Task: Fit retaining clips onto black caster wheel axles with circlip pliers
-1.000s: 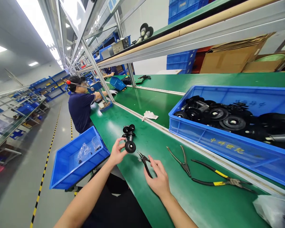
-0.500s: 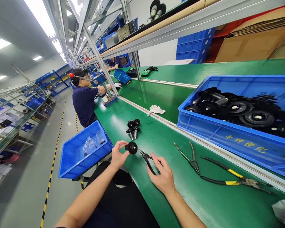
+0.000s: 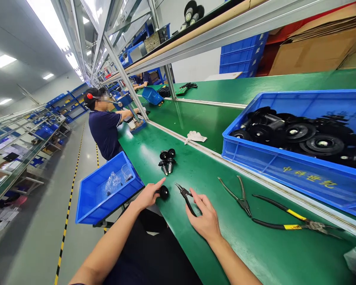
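My left hand is closed on a small black round part at the near edge of the green bench, its index finger stretched forward. Dark pliers with thin tips, circlip pliers, are gripped in my right hand. Their tips point toward the black part but stand apart from it. Just beyond lies a cluster of black disc parts with metal shafts. To the right rest bare-handled pliers and larger pliers with black and yellow handles.
A blue crate heaped with black disc parts stands at the right. Another blue bin with plastic bags sits left of the bench. A white glove lies by the metal rail. A co-worker sits farther along, under a shelf frame.
The black part has turned and dropped slightly in my left hand, whose index finger now points out. The pliers' tips have drawn away from the part.
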